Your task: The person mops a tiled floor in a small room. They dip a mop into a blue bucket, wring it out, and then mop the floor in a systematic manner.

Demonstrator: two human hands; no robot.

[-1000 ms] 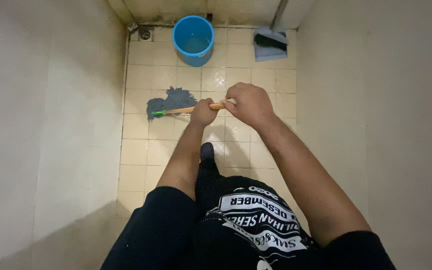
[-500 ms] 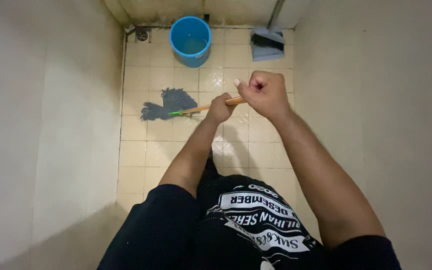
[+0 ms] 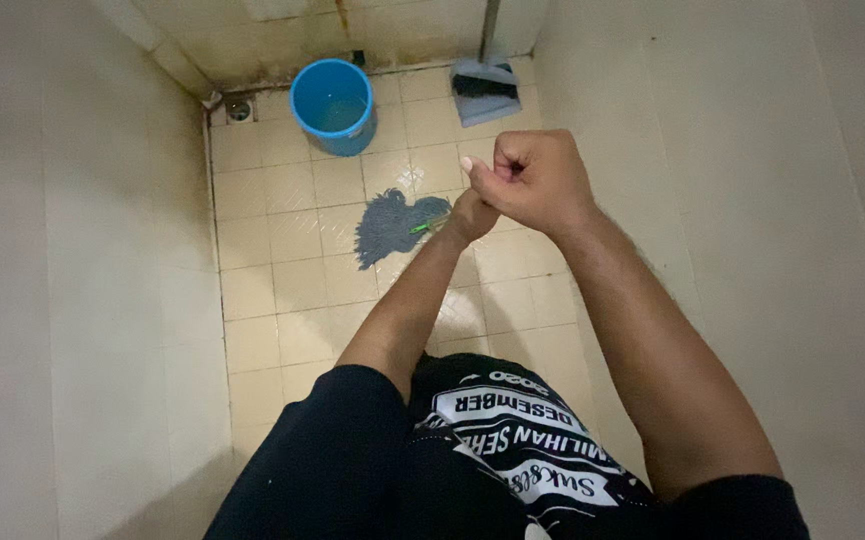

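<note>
The grey-blue string mop head [image 3: 389,224] lies spread on the cream tiled floor [image 3: 282,290], just ahead of the two hands, with the mop's short green collar [image 3: 420,228] showing where the strands meet the handle. The right hand [image 3: 537,178] is clenched in a fist, knuckles up, at the upper end of the handle (the handle itself is hidden inside the grip). The left hand [image 3: 472,216] sits just below and in front of it, touching it, and is closed around the lower stretch of the handle just above the green collar. Both bare forearms run back toward the dark printed shirt [image 3: 492,450] at the bottom of the view.

Beyond the mop head, near the far wall, stands a round blue plastic bucket [image 3: 332,105] with water in it. A small metal floor drain [image 3: 239,108] sits in the corner just beside the bucket. To the right of the bucket, a grey dustpan [image 3: 483,90] leans against the far wall. Plain pale walls [image 3: 82,300] close in the narrow floor on both sides.
</note>
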